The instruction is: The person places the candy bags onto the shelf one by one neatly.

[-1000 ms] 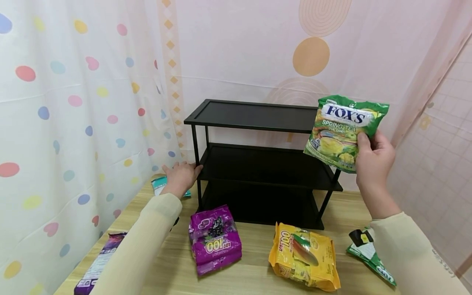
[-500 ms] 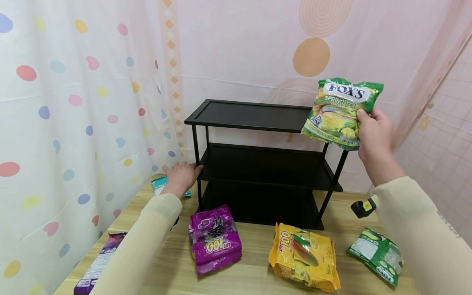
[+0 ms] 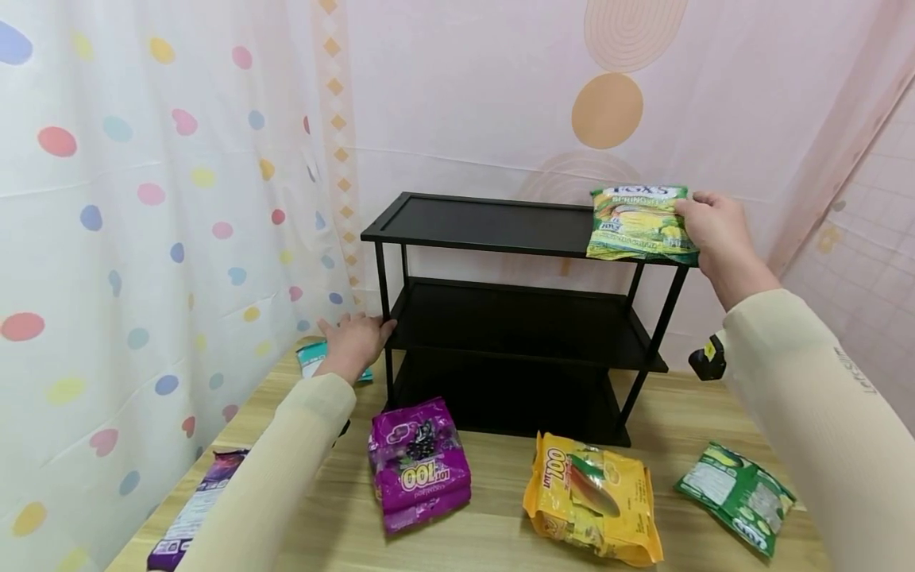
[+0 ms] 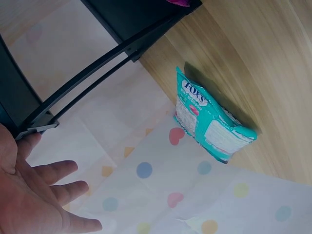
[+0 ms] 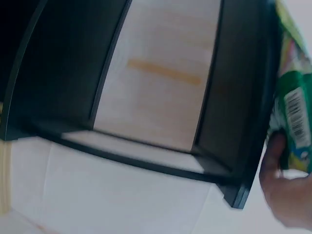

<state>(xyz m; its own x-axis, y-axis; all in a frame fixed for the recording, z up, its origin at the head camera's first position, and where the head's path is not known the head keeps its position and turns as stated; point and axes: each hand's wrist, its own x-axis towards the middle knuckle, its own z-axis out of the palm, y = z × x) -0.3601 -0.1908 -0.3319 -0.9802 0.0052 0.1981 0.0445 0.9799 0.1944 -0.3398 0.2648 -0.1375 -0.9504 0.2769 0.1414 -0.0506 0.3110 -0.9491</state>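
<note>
In the head view, my right hand (image 3: 722, 238) grips the right edge of a green and yellow Fox's Spring Tea candy bag (image 3: 639, 222). The bag is at the right end of the black three-tier shelf's top board (image 3: 493, 222); its lower edge overlaps the front rim. Whether the board bears its weight, I cannot tell. My right thumb shows against the bag's green back (image 5: 297, 112) in the right wrist view. At the shelf's left side, my left hand (image 3: 355, 345) touches the middle tier by the post. Its other fingers (image 4: 56, 170) stretch out straight.
On the wooden table lie a purple candy bag (image 3: 420, 469), a yellow mango candy bag (image 3: 595, 500) and a green bag (image 3: 739, 496). A teal Fox's bag (image 4: 214, 117) lies left of the shelf. Another purple bag (image 3: 196, 508) is partly behind my left sleeve. Curtains hang behind and left.
My right hand first raised the Spring Tea bag, then lowered it, tilting it back, to the top board's right end. My left hand stays at the shelf's left side.
</note>
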